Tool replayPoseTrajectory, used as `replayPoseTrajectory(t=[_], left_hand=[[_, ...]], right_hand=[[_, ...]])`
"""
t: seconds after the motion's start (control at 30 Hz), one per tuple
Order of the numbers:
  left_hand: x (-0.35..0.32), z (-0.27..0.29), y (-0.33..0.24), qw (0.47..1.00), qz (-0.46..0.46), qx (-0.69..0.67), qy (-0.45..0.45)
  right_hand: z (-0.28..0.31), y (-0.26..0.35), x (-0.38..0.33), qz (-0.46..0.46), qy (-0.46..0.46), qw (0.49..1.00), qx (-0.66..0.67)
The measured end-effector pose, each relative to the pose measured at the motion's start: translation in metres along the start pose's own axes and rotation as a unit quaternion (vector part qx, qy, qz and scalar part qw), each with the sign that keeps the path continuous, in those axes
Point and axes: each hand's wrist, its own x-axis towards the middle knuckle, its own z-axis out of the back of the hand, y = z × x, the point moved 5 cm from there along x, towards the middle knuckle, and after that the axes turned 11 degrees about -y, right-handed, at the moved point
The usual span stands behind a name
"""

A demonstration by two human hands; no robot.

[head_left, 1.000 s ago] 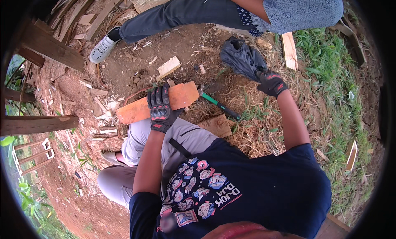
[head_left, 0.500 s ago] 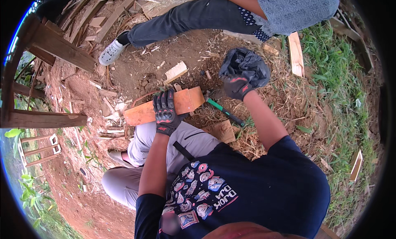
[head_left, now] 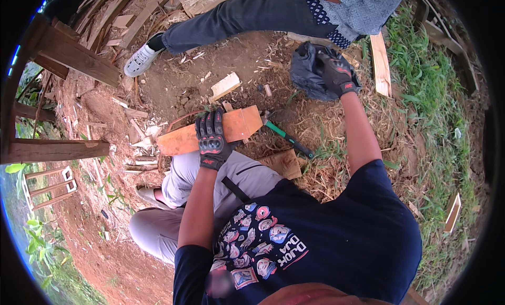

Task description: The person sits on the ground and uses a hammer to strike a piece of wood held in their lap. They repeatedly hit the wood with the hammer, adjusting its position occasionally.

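Well left of your left grip, a slatted wooden frame (head_left: 48, 188) is sitting near a dark beam (head_left: 60, 150) that is jutting inward. Closer, to the left and ahead of that grip, a co-worker's pale shoe (head_left: 140, 61) is resting on the soil; pale offcuts (head_left: 143, 143) are lying scattered left of the grip. Your left grip (head_left: 211, 140), black-gloved, is closing across an orange-brown board (head_left: 240, 125): fingers are lying together over its face, thumb showing at the near edge. The board is spanning both sides of the grip, above your thigh. A pale wood chip (head_left: 225, 87) is lying ahead of the grip. To its right, a wood block (head_left: 282, 164) is lying on the near side, and a hammer (head_left: 289, 138) with green-black handle is pointing its head toward the board's right end. Farther right, your right grip (head_left: 337, 73), also gloved, is reaching into a black plastic bag (head_left: 304, 73); fingertips are partly hidden, so opening and contents cannot be told. Just right of it, a light plank (head_left: 380, 65) is lying beside grass (head_left: 421, 79).
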Motion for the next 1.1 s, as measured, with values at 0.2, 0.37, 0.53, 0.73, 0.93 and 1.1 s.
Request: replayPoseTrajectory(t=[0.2, 0.37, 0.53, 0.73, 0.93, 1.1], left_hand=[[0.002, 0.000, -0.003, 1.000, -0.003, -0.002, -0.007], [-0.002, -0.002, 0.005, 1.000, 0.005, -0.003, -0.003], [0.001, 0.003, 0.002, 1.000, -0.003, 0.000, -0.009], [0.003, 0.002, -0.001, 1.000, -0.008, -0.006, -0.016], [-0.001, 0.005, 0.006, 1.000, 0.010, -0.002, -0.010], [0.002, 0.000, 0.001, 1.000, 0.005, -0.013, -0.005]], right_hand=[[-0.072, 0.017, -0.053, 0.185, 0.197, 0.963, -0.015], [-0.048, 0.023, -0.040, 0.118, 0.168, 0.978, 0.039], [-0.020, -0.045, 0.006, -0.010, -0.079, 0.997, -0.004], [-0.076, -0.082, -0.016, -0.016, -0.069, 0.984, -0.164], [-0.046, -0.019, -0.047, -0.059, 0.095, 0.987, -0.116], [-0.008, -0.056, -0.022, -0.075, 0.055, 0.994, -0.064]])
